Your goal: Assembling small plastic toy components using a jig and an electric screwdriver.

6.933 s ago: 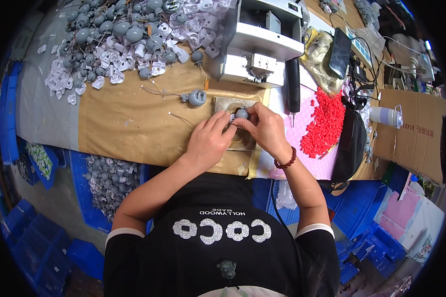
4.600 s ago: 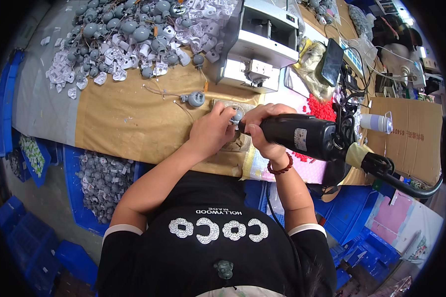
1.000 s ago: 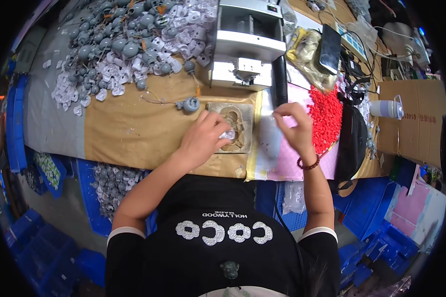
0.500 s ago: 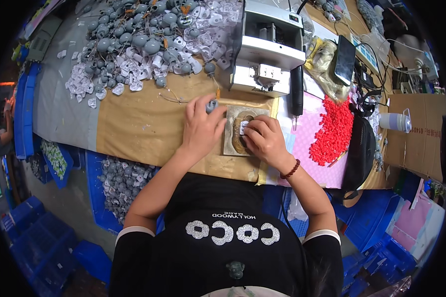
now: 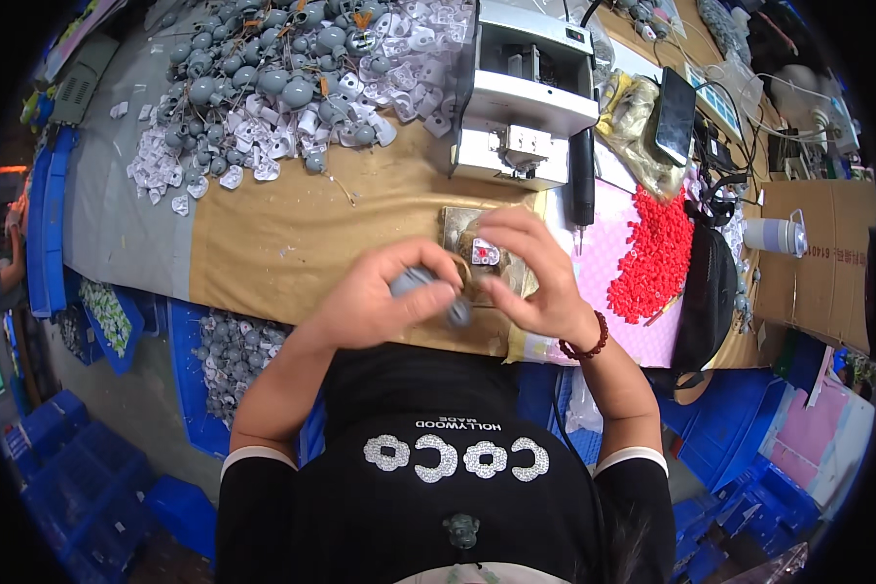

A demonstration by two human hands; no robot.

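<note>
Your left hand [image 5: 375, 297] has brought its gripped grey part [image 5: 414, 281] to the block [image 5: 455, 222], so the white piece [image 5: 486, 258] by your spread right hand [image 5: 547, 277] lies near it

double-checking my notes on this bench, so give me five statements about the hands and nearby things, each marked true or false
1. The left hand holds a grey part. True.
2. The white piece is in the left hand. False: the white piece is over the metal block, near the right hand.
3. The right hand grips the black driver. False: the black driver is beside the machine.
4. Red pieces lie on the pink sheet. True.
5. The bracelet circles the left wrist. False: the bracelet is on the right.
</note>
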